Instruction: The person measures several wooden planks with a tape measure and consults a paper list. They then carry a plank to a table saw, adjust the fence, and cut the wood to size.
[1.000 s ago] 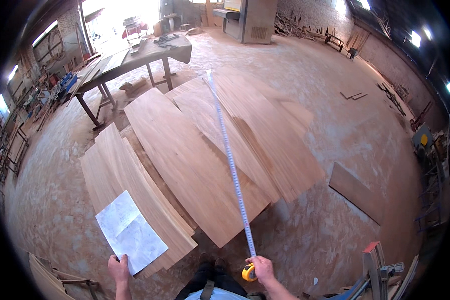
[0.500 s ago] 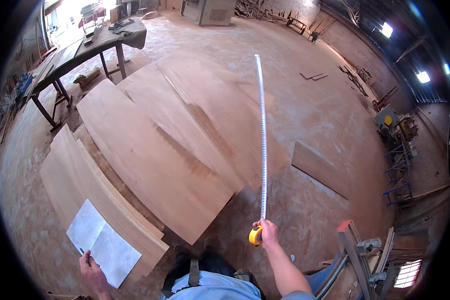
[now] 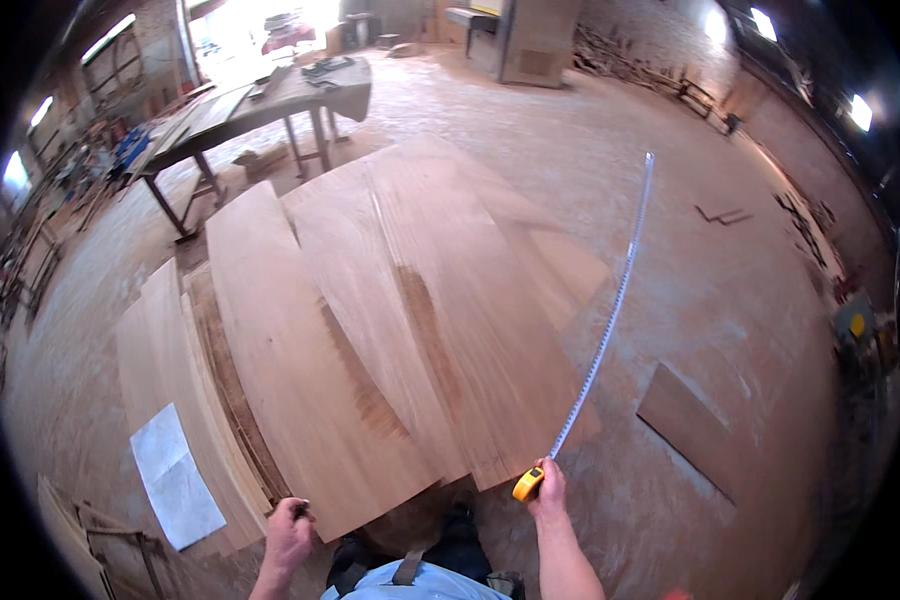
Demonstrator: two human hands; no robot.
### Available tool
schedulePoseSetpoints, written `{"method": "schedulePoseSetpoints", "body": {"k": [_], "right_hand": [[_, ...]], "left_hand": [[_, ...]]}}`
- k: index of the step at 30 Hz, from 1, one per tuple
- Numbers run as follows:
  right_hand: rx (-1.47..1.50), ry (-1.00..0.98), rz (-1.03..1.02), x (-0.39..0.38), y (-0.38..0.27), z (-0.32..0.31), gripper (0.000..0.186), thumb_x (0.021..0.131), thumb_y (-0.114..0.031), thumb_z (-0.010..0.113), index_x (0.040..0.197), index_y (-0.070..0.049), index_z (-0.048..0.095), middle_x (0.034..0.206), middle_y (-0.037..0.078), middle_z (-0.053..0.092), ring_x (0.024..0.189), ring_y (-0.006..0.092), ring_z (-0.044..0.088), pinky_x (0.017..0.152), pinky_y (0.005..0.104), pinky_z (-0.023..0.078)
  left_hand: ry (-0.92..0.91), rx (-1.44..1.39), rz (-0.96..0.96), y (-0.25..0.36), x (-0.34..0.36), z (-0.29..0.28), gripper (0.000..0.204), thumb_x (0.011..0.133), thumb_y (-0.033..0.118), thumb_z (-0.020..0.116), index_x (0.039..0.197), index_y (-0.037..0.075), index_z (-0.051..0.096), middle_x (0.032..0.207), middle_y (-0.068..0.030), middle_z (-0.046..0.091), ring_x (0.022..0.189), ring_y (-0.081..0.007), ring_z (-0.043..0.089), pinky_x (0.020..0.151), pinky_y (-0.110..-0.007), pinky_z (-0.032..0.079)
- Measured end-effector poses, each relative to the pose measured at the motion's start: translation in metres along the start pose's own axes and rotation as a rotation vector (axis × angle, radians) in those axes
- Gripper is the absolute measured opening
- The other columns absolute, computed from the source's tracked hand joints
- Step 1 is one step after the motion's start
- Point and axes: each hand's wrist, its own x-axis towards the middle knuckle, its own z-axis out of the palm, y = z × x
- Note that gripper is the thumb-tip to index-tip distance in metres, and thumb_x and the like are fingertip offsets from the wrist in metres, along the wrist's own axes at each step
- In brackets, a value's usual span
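My right hand (image 3: 548, 490) is closed around a yellow tape measure (image 3: 528, 485). Its long white blade (image 3: 611, 325) stretches away up and to the right, past the right side of the wooden boards. My left hand (image 3: 288, 532) has its fingers curled in a pinch by the near ends of the boards; a short dark pen-like stick (image 3: 301, 509) shows at the fingertips, too small to name surely. A creased white paper sheet (image 3: 176, 478) lies on the leftmost board (image 3: 155, 345), apart from that hand. Beside it is a wide reddish-brown board (image 3: 300, 370) with more boards overlapping to its right.
A covered work table (image 3: 240, 115) with metal legs and tools on top stands at the far left. On the floor to the right lies a dark rectangular panel (image 3: 685, 430). Thin wood scraps (image 3: 722, 216) lie farther back. A large grey cabinet (image 3: 538, 45) is at the back.
My left hand has left the paper sheet and moved right to the board ends. The tape blade now slants more to the right. The head view has turned, shifting the scene.
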Motion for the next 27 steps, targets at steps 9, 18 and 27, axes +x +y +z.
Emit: {"method": "schedulePoseSetpoints", "body": {"k": [9, 18, 27], "right_hand": [[-0.082, 0.063, 0.184, 0.015, -0.059, 0.003, 0.021, 0.097, -0.026, 0.051, 0.088, -0.009, 0.056, 0.08, 0.004, 0.056, 0.072, 0.0197, 0.058, 0.064, 0.0364, 0.052], [-0.257, 0.145, -0.131, 0.083, -0.254, -0.059, 0.02, 0.091, -0.03, 0.055, 0.086, -0.011, 0.056, 0.078, 0.003, 0.055, 0.072, 0.0188, 0.057, 0.063, 0.036, 0.049], [-0.339, 0.21, -0.085, 0.156, -0.261, -0.099, 0.021, 0.094, -0.028, 0.055, 0.092, -0.008, 0.056, 0.081, 0.006, 0.057, 0.072, 0.0202, 0.059, 0.064, 0.0377, 0.05]], "left_hand": [[-0.001, 0.187, -0.239, 0.027, -0.016, 0.074, 0.018, 0.079, 0.004, 0.053, 0.094, -0.004, 0.059, 0.088, -0.0216, 0.067, 0.088, -0.0341, 0.067, 0.08, -0.039, 0.052], [0.031, 0.123, -0.329, -0.003, -0.015, 0.116, 0.017, 0.08, 0.005, 0.053, 0.093, -0.003, 0.062, 0.087, -0.0199, 0.068, 0.085, -0.0303, 0.068, 0.078, -0.037, 0.052], [0.008, -0.088, -0.734, -0.015, -0.021, 0.122, 0.018, 0.081, 0.014, 0.061, 0.088, -0.002, 0.066, 0.071, -0.0073, 0.065, 0.061, -0.0149, 0.059, 0.058, -0.03, 0.048]]}}
